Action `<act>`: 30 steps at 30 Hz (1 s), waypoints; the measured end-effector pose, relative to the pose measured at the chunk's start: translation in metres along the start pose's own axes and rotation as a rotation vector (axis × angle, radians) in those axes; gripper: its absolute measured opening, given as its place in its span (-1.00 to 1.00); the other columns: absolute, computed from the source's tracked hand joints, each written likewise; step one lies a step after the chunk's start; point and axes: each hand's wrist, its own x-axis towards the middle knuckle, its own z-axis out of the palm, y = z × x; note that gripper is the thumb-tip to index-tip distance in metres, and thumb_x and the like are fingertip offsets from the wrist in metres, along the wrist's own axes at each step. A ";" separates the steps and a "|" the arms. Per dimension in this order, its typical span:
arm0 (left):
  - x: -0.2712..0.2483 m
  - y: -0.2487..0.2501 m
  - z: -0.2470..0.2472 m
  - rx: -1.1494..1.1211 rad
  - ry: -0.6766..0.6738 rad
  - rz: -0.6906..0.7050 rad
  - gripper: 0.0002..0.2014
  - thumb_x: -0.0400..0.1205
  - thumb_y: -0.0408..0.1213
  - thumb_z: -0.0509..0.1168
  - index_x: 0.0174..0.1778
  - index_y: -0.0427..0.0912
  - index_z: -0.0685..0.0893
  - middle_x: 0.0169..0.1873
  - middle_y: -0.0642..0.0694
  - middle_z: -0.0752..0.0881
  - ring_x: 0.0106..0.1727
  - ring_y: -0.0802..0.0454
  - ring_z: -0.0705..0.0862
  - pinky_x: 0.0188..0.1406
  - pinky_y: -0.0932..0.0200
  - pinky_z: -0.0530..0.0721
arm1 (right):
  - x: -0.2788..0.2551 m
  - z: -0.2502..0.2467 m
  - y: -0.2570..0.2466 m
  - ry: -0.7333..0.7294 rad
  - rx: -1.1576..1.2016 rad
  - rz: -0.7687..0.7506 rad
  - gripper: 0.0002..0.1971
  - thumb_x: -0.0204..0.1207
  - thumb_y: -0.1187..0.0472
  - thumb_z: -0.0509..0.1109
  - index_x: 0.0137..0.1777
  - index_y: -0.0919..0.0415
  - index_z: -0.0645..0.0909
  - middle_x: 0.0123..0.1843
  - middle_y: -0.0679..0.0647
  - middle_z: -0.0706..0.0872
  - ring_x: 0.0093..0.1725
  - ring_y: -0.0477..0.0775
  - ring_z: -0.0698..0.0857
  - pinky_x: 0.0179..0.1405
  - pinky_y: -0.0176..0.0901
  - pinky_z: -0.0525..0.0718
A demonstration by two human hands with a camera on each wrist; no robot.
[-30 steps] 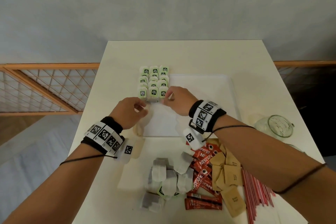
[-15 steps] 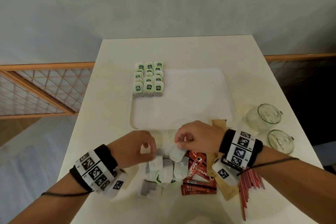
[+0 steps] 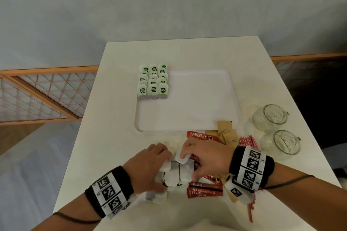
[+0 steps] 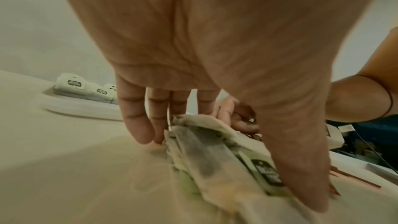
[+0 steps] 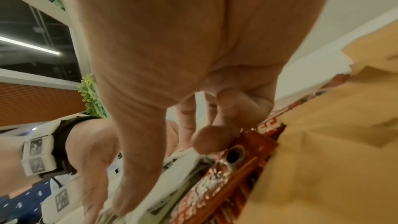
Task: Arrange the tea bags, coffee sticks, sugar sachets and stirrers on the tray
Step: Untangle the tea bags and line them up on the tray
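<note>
A white tray [image 3: 187, 110] lies mid-table, with neat rows of green-labelled tea bags [image 3: 153, 82] on its far left corner. In front of the tray sits a loose pile of tea bags [image 3: 176, 176]. My left hand [image 3: 159, 170] grips the pile from the left, fingers [image 4: 137, 122] at its far end and thumb on the near side. My right hand [image 3: 189, 167] pinches a bag at the pile's top right. Red coffee sticks [image 3: 204, 192], brown sugar sachets [image 3: 227, 133] and red-white stirrers [image 3: 247, 140] lie under and beyond my right wrist.
Two glass jars [image 3: 270, 118] [image 3: 281, 144] lie on their sides at the table's right edge. A wooden lattice rail [image 3: 47, 92] runs left of the table. The tray's middle and right hold nothing, apart from one sachet overlapping its near right rim.
Both hands drew back from the tea bag rows on the tray to the loose pile at the front and closed on it. The view tilted down with them.
</note>
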 end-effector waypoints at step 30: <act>0.011 -0.003 -0.019 -0.615 0.267 -0.220 -0.89 0.49 -0.17 0.41 -0.10 0.05 0.65 -0.32 0.10 0.78 -0.33 0.11 0.75 -0.33 0.09 0.72 | 0.000 -0.010 0.004 0.329 0.242 -0.056 -0.80 0.70 -0.03 0.37 -0.08 0.02 0.70 -0.41 -0.28 0.60 -0.41 -0.22 0.55 -0.36 -0.33 0.46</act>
